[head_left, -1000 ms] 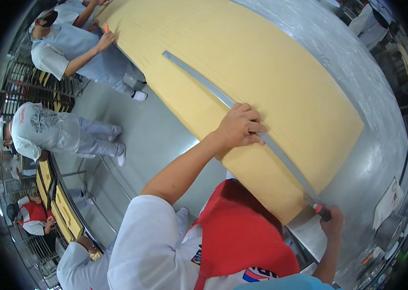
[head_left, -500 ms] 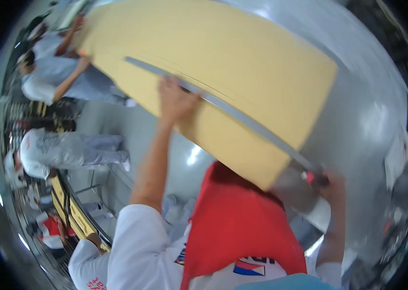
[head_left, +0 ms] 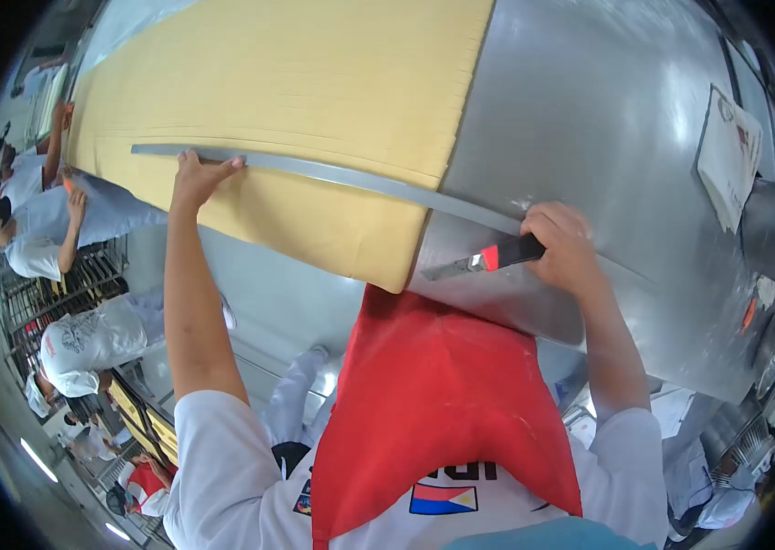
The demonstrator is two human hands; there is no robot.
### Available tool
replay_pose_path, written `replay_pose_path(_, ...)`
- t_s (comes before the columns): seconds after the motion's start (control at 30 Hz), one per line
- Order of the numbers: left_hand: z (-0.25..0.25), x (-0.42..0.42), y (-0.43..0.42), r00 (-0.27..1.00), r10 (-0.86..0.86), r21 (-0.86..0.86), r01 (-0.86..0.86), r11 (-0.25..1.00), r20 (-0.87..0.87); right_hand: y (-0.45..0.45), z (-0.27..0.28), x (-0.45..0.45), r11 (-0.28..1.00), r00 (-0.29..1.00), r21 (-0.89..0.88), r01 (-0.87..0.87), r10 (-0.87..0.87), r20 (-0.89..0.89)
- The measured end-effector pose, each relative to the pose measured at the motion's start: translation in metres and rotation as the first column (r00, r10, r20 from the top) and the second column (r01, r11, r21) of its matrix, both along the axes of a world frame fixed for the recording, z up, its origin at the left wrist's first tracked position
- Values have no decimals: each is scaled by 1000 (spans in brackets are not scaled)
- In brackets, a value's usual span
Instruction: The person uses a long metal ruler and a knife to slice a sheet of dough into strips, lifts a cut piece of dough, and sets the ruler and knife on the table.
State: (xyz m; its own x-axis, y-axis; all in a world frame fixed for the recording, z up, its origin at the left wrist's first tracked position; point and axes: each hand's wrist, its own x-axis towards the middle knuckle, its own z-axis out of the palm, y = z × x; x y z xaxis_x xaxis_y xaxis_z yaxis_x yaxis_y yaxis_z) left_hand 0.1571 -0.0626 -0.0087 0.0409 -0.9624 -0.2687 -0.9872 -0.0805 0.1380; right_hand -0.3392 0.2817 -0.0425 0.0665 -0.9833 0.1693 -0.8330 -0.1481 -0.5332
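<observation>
A large flat yellow sheet (head_left: 296, 73), soft-looking like dough or sponge, lies on the steel table with several thin parallel cuts across it. Along its near side rests a long metal ruler (head_left: 342, 172), its right end jutting past the sheet. My left hand (head_left: 199, 181) grips the ruler near its left end, thumb stretched along it. At the other end, my right hand (head_left: 564, 246) is closed round the black handle of a utility knife (head_left: 498, 257) with a red collar. Its blade points left above bare steel, and the right fingers meet the ruler's end.
The steel table (head_left: 580, 110) extends to the right, with a printed paper bag (head_left: 729, 156) and a metal pot (head_left: 766, 229) at its edge. Co-workers stand at left, two with hands (head_left: 76, 203) by the sheet's far end. A red apron (head_left: 442, 385) hangs before me.
The view has turned and sharpened. The ruler now lies more nearly crosswise in view, and my left hand is closer to its left end. My right hand still holds the knife.
</observation>
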Motion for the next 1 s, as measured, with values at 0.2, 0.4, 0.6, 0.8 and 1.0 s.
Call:
replay_pose_path(0.2,-4,5,-8,999,11,55,-8,998,-52,-2,-14,-5,999,1000,-27,-18,18,-5)
replay_pose_path(0.4,3,-1,-12,1000,-8,51,8,999,-12,-3,-16,-4,999,1000,-44,-22,21,-21)
replay_pose_path(0.6,-8,-1,-25,997,-65,124,59,991,51,-1,-25,-6,999,999,-32,-37,38,22)
replay_pose_path(0.8,2,-13,-21,946,-216,141,186,972,241,-8,-10,-14,998,978,-23,-63,66,196)
replay_pose_path(1.0,-5,-18,-23,924,-280,188,236,953,260,-82,1,-12,870,819,421,256,-427,384)
